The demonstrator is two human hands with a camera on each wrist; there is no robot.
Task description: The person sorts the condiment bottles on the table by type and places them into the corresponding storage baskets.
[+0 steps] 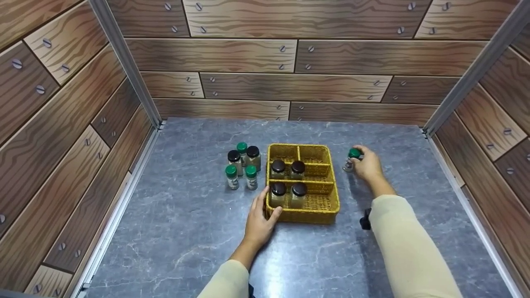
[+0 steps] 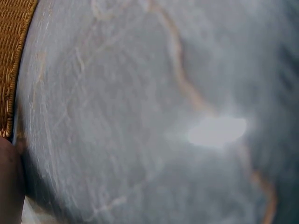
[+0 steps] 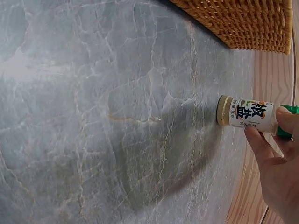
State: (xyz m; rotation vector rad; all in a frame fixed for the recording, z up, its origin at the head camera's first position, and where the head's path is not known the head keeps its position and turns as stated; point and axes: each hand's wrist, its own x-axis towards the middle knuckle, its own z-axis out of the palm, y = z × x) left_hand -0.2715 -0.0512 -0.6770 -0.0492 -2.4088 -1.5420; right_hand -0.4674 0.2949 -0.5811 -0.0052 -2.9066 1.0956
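My right hand [image 1: 369, 165] pinches a small seasoning shaker [image 3: 252, 114] by its green cap, to the right of the basket. The shaker stands upright with its base close on the table, and its white label carries dark characters. At the front left corner of the yellow wicker basket [image 1: 314, 216], my left hand [image 1: 260, 223] rests with fingers stretched along the side and thumb at the front rim. Inside the basket, two black-capped jars [image 1: 298, 195] stand in the front compartment and two more black-capped jars [image 1: 278, 169] in the middle one. Both back compartments hold nothing.
Left of the basket stands a cluster of bottles: two with black caps [image 1: 234, 156] and three with green caps [image 1: 251, 171]. Wood-patterned walls [image 1: 248, 58] with metal corner posts [image 1: 128, 62] enclose the grey marbled table [image 1: 178, 198] at the back and sides.
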